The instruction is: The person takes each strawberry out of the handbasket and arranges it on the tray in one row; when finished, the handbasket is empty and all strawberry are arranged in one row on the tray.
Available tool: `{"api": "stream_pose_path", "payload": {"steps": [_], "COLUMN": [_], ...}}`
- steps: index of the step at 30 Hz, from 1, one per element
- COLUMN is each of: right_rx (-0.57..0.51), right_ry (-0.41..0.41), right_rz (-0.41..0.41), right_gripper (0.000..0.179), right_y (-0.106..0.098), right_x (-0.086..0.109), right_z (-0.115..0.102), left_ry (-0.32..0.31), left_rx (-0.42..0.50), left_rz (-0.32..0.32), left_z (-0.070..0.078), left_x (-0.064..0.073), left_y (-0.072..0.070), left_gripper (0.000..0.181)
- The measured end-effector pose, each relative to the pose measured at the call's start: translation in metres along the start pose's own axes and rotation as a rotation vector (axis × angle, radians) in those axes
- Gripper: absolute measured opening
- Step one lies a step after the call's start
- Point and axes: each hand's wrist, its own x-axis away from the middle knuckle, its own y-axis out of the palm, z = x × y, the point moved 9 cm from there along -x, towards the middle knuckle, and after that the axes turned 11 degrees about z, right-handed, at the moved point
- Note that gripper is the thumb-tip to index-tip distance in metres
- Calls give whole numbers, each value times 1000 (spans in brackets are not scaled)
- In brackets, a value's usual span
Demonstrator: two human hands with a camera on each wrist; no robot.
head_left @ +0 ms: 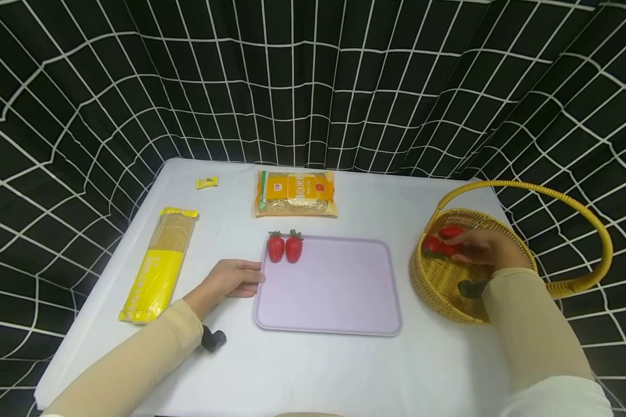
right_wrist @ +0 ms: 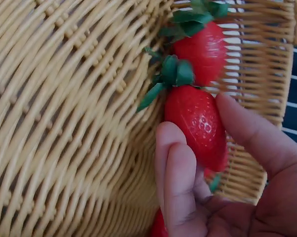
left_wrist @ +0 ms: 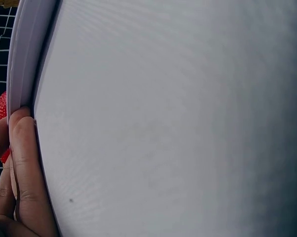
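Note:
At the left edge of a pale purple tray (head_left: 328, 289), my left hand (head_left: 235, 279) pinches the rim. In the left wrist view the fingers (left_wrist: 25, 163) lie against one face of the rim and the thumb is on the other. Two strawberries (head_left: 293, 248) with green leaves sit side by side in the tray's far left corner. My right hand (head_left: 480, 246) reaches into a round wicker basket (head_left: 422, 284) and holds a strawberry (right_wrist: 195, 123) between thumb and fingers. Another strawberry (right_wrist: 202, 52) lies right beside it, and more red shows partly hidden behind the hand.
A yellow noodle packet (head_left: 156, 266) lies left of the tray, with a small yellow wrapped piece (head_left: 207, 183) farther back. An orange food bag (head_left: 296, 194) is behind the tray. The basket's tall handle (head_left: 602, 231) arches out to the right. Black gridded curtains surround the white table.

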Motion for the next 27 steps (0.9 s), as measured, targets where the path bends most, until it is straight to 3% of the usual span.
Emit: {"api": "stream_pose_path", "payload": {"steps": [3, 7, 12, 17, 20, 23, 27], "right_rx": [0, 40, 32, 76, 170, 268, 309], "right_ry": [-13, -125, -285, -444, -530, -540, -486], "right_rz": [-14, -84, -162, -278, -292, -232, -168], "right_gripper": [15, 19, 16, 19, 28, 33, 41], "right_y": [-7, -11, 0, 47, 85, 121, 172], "right_x": [11, 31, 70, 101, 109, 102, 69], "right_z": [3, -4, -21, -47, -63, -75, -79], "left_ry": [6, 8, 5, -4, -13, -20, -15], "left_rx": [1, -3, -15, -5, 0, 6, 7], "left_rz": [-2, -6, -8, 0, -2, -3, -6], "left_z": [1, 1, 0, -3, -4, -5, -3], "left_x": [0, -1, -1, -3, -6, -7, -6], "left_y": [0, 0, 0, -2, -2, -1, 0], "left_gripper": [47, 48, 49, 49, 49, 49, 48]}}
